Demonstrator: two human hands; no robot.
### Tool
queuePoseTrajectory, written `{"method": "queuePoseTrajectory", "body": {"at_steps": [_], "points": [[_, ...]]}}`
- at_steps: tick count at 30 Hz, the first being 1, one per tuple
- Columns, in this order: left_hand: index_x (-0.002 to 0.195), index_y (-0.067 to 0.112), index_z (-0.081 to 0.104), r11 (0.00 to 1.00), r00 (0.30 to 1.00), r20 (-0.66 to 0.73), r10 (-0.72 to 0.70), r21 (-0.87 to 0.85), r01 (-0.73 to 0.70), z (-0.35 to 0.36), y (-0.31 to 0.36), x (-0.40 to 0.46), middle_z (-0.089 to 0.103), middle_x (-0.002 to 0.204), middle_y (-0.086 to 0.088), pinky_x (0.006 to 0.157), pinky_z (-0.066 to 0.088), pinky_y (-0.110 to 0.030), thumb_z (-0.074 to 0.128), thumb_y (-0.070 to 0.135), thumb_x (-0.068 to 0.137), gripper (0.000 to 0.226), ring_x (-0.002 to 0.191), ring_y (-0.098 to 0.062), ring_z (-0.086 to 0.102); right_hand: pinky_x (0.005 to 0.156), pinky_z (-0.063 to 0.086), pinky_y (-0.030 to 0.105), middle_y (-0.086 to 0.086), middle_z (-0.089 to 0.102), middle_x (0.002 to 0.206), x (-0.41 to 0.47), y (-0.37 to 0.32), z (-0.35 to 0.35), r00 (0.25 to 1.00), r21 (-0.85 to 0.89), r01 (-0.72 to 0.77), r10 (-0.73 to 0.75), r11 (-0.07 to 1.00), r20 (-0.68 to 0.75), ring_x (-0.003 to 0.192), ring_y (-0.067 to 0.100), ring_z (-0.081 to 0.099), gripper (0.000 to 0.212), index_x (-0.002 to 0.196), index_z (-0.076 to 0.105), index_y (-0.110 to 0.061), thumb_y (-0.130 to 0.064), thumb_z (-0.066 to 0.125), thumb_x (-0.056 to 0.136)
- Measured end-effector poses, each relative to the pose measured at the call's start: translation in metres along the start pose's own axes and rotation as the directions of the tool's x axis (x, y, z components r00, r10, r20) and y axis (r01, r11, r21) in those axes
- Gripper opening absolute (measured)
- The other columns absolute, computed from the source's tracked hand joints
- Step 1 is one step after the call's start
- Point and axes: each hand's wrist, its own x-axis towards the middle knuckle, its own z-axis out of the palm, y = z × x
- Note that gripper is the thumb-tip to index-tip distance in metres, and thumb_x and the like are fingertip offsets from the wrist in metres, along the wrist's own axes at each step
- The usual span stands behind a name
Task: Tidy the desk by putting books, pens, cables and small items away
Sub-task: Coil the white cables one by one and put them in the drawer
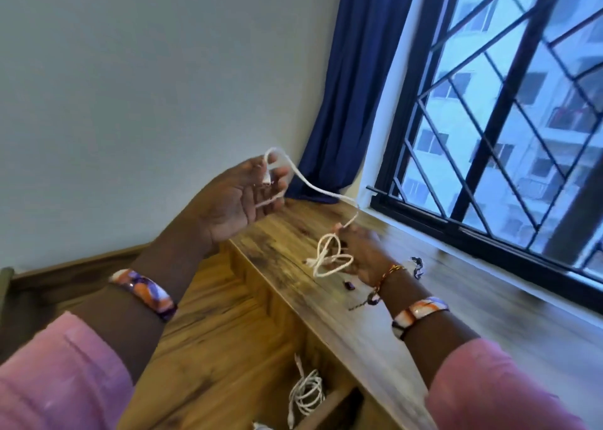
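Observation:
A white cable [321,191] runs between both my hands above the wooden desk [326,299]. My left hand [235,201] is raised with the palm up and pinches one end of the cable between thumb and fingers, a loop rising over the fingertips. My right hand [362,253] is lower and to the right, just over the desk, and grips the cable where its remaining part hangs in loose coils. Motion blurs the right fingers.
A coiled white cable [306,393] lies in an open drawer below the desk edge. A small dark item [349,286] and a blue-white item [417,266] sit on the desk near my right wrist. A blue curtain [352,87] and a barred window [505,119] stand behind.

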Motion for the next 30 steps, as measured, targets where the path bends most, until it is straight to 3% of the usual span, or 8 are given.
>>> {"method": "queuePoseTrajectory", "body": {"at_steps": [3, 8, 11, 17, 20, 23, 26, 30], "points": [[0.116, 0.02, 0.053, 0.936, 0.96, 0.0, -0.281, 0.221, 0.274, 0.0, -0.017, -0.027, 0.06, 0.12, -0.013, 0.078, 0.055, -0.037, 0.085, 0.06, 0.033, 0.097, 0.105, -0.025, 0.061, 0.046, 0.054, 0.031, 0.012, 0.06, 0.067, -0.041, -0.021, -0.005, 0.999, 0.166, 0.026, -0.018, 0.986, -0.05, 0.046, 0.017, 0.059, 0.019, 0.083, 0.055, -0.007, -0.018, 0.048, 0.096], [0.112, 0.017, 0.054, 0.909, 0.878, 0.245, -0.411, 0.188, 0.373, 0.052, -0.042, -0.059, 0.061, 0.12, -0.011, 0.081, 0.057, -0.038, 0.086, 0.06, 0.026, 0.102, 0.107, -0.024, 0.063, 0.036, 0.047, 0.023, 0.005, 0.054, 0.043, -0.111, -0.037, -0.022, 0.957, 0.232, 0.108, -0.039, 0.967, -0.286, 0.032, 0.014, 0.052, 0.019, 0.081, 0.055, -0.002, -0.014, 0.05, 0.095], [0.108, 0.011, 0.055, 0.922, 0.864, 0.321, -0.387, 0.124, 0.367, 0.091, -0.043, -0.07, 0.06, 0.109, -0.012, 0.073, 0.059, -0.035, 0.085, 0.061, 0.018, 0.107, 0.093, -0.022, 0.065, 0.046, 0.046, 0.028, 0.006, 0.05, 0.051, -0.144, -0.051, -0.041, 0.887, 0.152, 0.175, -0.089, 0.973, -0.454, 0.036, 0.014, 0.05, 0.019, 0.076, 0.057, -0.006, -0.014, 0.053, 0.093], [0.09, 0.005, 0.06, 0.968, 0.879, 0.411, -0.243, 0.047, 0.245, 0.147, -0.032, -0.085, 0.064, 0.076, -0.007, 0.057, 0.056, -0.018, 0.086, 0.059, 0.016, 0.095, 0.062, -0.012, 0.064, 0.063, 0.053, 0.041, 0.004, 0.048, 0.053, -0.205, -0.08, -0.076, 0.77, 0.053, 0.304, -0.213, 0.951, -0.601, 0.056, 0.021, 0.053, 0.033, 0.064, 0.054, -0.009, -0.03, 0.061, 0.089], [0.086, 0.003, 0.065, 0.965, 0.89, 0.38, -0.251, 0.019, 0.263, 0.175, -0.023, -0.094, 0.065, 0.071, -0.007, 0.053, 0.054, -0.015, 0.058, 0.066, 0.066, 0.066, 0.054, -0.009, 0.062, 0.053, 0.046, 0.029, -0.007, 0.039, 0.037, -0.239, -0.094, -0.088, 0.753, 0.028, 0.391, -0.303, 0.92, -0.584, 0.041, 0.012, 0.043, 0.041, 0.053, 0.044, -0.014, -0.029, 0.071, 0.081], [0.082, 0.005, 0.064, 0.961, 0.901, 0.336, -0.274, 0.054, 0.272, 0.202, -0.018, -0.109, 0.062, 0.065, -0.006, 0.048, 0.052, -0.014, 0.039, 0.036, 0.096, 0.043, 0.048, -0.008, 0.057, 0.07, 0.049, 0.036, -0.003, 0.057, 0.06, -0.271, -0.105, -0.096, 0.699, -0.089, 0.449, -0.411, 0.889, -0.585, 0.061, 0.015, 0.054, 0.027, 0.061, 0.056, -0.017, -0.028, 0.077, 0.074], [0.082, 0.009, 0.061, 0.961, 0.896, 0.348, -0.276, 0.117, 0.25, 0.228, -0.014, -0.132, 0.062, 0.058, 0.0, 0.047, 0.052, -0.015, 0.045, 0.002, 0.092, 0.021, 0.044, -0.005, 0.057, 0.065, 0.047, 0.022, -0.004, 0.06, 0.066, -0.306, -0.108, -0.11, 0.649, -0.198, 0.468, -0.487, 0.861, -0.584, 0.064, 0.008, 0.058, 0.022, 0.064, 0.059, -0.019, -0.024, 0.078, 0.073], [0.098, 0.001, 0.06, 0.96, 0.929, 0.298, -0.221, 0.234, 0.153, 0.255, -0.009, -0.164, 0.068, 0.064, -0.009, 0.045, 0.053, -0.02, 0.059, -0.007, 0.081, 0.019, 0.046, -0.011, 0.063, 0.055, 0.044, 0.019, -0.007, 0.063, 0.067, -0.357, -0.106, -0.128, 0.636, -0.318, 0.458, -0.556, 0.83, -0.534, 0.058, 0.0, 0.057, 0.015, 0.069, 0.064, -0.02, -0.022, 0.08, 0.071]]}}
